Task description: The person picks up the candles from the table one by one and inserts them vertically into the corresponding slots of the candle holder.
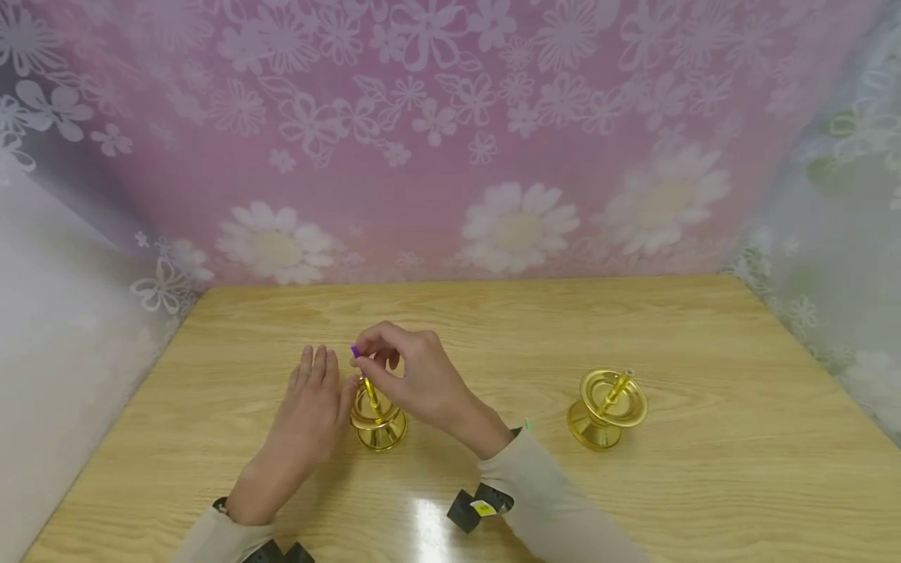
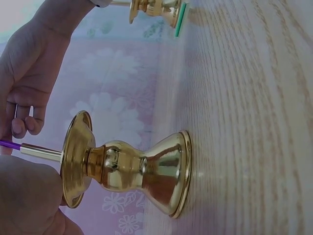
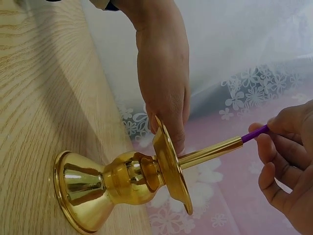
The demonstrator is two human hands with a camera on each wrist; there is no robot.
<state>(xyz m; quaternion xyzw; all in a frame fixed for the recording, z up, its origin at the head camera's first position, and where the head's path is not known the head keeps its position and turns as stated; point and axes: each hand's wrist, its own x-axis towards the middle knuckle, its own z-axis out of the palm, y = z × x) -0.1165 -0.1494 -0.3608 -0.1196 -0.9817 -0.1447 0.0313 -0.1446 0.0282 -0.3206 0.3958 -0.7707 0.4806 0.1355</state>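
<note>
A shiny gold candlestick (image 1: 380, 432) stands upright on the table, with a wide dish and a thin tube (image 3: 210, 152) rising from it. My right hand (image 1: 422, 375) pinches a thin purple stick (image 3: 255, 133) between thumb and forefinger. The stick's lower end meets the mouth of the tube, in line with it; the upper part is hidden by the fingertips. Beside the candlestick, on its left, is my left hand (image 1: 310, 410), palm down with straight fingers, the thumb right at the dish. In the right wrist view the left hand (image 3: 164, 83) shows behind the dish.
A second gold candlestick (image 1: 597, 426) of the same form stands to the right, with a small light tip (image 1: 629, 372) on its tube. Close to its base lies a green stick (image 2: 180, 19), mostly covered by my right sleeve in the head view. Flowered cloth (image 1: 394, 172) hangs behind the table.
</note>
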